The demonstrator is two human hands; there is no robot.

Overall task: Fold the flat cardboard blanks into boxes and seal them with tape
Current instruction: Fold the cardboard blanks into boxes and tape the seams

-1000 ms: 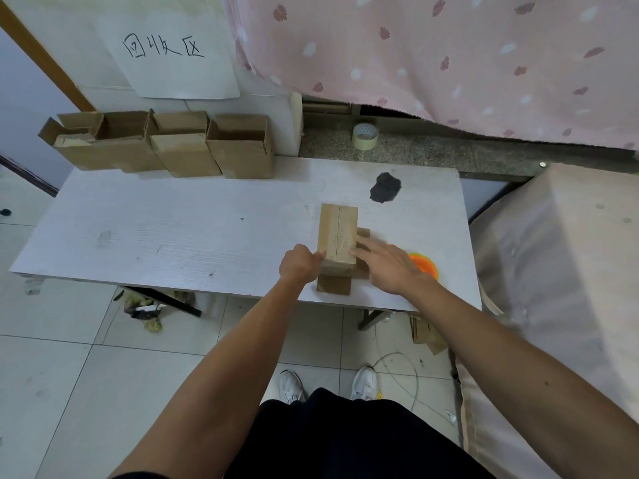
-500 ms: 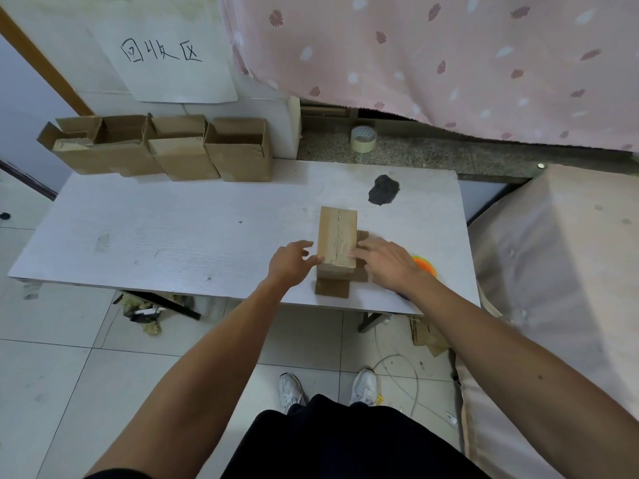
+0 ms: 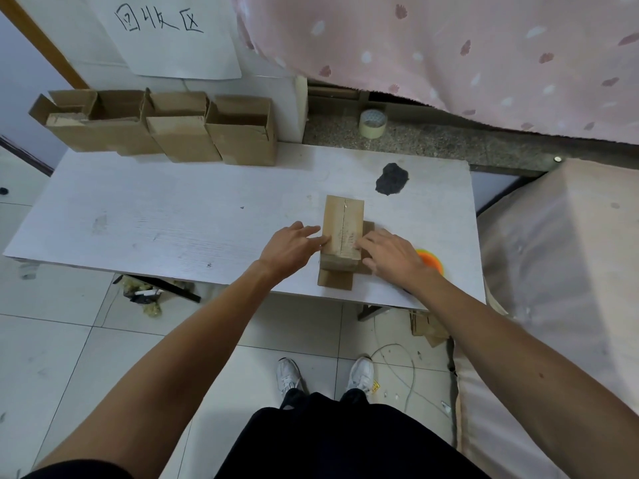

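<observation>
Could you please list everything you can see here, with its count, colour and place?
table: one, white, centre
folded box: one, brown, near the table's front edge
open boxes: four, brown, row at the table's back left
tape roll: one, cream, stone ledge behind the table
dark patch: one, black, on the table beyond the folded box
orange thing: one, partly hidden, table's front right
paper sign: one, white, on the wall
curtain: one, pink, upper right
shoes: two, white, on the floor
left hand: one, touches the folded box's left side
right hand: one, rests against its right side
</observation>
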